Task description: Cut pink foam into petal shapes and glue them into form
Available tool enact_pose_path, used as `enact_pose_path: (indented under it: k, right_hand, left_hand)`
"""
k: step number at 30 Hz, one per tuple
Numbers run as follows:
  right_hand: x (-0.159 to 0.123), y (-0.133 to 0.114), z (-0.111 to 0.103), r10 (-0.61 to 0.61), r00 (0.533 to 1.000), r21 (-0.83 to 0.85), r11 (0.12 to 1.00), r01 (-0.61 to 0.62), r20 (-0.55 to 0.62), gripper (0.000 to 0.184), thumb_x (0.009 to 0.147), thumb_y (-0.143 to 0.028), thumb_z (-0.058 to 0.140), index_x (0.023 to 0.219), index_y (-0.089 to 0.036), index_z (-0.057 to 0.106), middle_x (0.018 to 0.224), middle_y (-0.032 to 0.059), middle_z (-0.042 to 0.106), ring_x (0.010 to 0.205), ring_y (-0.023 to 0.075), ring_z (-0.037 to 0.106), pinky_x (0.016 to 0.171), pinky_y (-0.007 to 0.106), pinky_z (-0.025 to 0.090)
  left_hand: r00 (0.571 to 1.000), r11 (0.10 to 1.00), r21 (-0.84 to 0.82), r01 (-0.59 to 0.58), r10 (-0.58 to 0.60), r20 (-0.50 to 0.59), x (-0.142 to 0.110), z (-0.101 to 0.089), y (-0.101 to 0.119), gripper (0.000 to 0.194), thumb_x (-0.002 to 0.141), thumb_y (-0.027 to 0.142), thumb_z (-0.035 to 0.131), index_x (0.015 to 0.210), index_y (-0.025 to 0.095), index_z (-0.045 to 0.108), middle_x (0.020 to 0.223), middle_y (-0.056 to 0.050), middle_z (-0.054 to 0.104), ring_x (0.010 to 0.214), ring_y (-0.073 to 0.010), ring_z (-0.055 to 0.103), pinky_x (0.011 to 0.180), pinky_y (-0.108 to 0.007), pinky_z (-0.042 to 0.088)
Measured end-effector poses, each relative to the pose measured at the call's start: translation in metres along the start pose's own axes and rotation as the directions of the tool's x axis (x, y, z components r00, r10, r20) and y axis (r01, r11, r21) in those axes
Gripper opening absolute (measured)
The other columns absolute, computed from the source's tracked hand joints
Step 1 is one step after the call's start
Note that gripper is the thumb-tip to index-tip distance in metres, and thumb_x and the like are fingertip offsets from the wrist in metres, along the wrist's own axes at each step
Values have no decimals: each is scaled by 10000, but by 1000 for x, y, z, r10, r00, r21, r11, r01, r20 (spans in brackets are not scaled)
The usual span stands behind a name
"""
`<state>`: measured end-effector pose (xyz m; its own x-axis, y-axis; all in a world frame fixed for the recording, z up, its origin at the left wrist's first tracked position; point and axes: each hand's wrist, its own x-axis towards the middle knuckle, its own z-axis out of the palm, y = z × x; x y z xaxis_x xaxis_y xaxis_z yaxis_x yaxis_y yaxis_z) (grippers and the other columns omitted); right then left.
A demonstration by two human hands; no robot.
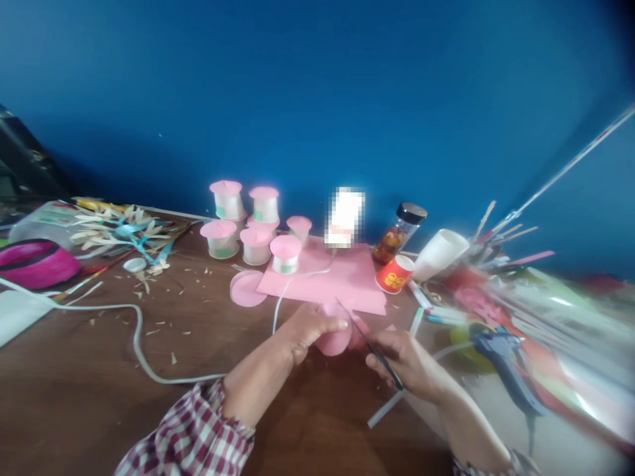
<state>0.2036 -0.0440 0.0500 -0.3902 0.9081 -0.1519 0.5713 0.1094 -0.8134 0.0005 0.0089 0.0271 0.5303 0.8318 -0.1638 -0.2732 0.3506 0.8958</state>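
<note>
Blue wall (317, 99) bounds the tabletop (74, 396); left hand (305, 329) pinches pink paper (334, 340), right hand (413, 360) holds scissors (381, 358).

From my remote seat, I see paper sheets (337, 281) at twelve o'clock on the table (198, 423), a lidded cup (286, 255) on their left side. Stacked cups (221, 239) stand at eleven, a pouch (40, 266) at ten, a jar (395, 237) behind a small cup (395, 274) at one, a glue gun (510, 370) at two.

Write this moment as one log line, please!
left hand: holds pink paper | right hand: holds slim dark tool, likely scissors | behind: pink sheets, red cup | right side: glue gun
</note>
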Motion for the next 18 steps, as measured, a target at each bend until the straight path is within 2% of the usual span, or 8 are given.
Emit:
enact_pose_path:
  k: [4,10,18]
  right_hand:
    - [0,0,0,13,1000,35,999,-13,16,248,854,-305,549,655,-177,478,509,-52,484,437,80,467,409,178,328]
    - [2,-2,3,9,999,116,993,-15,52,201,835,-313,556,704,-164,524,507,-49,485,434,90,481,416,185,364]
    - [2,-8,3,26,998,176,984,-37,62,278,825,-409,540,770,-138,564,538,-26,498,441,101,500,428,203,387]
  left_hand:
    - [996,999,-24,-26,28,84,1,-1,-2,256,688,193,643,910,101,729,843,-116,722,777,-237,651,770,-344,468]
    - [1000,999,39,-12,12,6,0,-1,-3,243,646,251,691,837,107,731,814,-117,722,771,-250,652,749,-345,469]
    - [999,999,50,-7,5,41,0,-2,-6,280,667,269,666,886,108,731,744,-97,718,736,-243,649,720,-345,473]
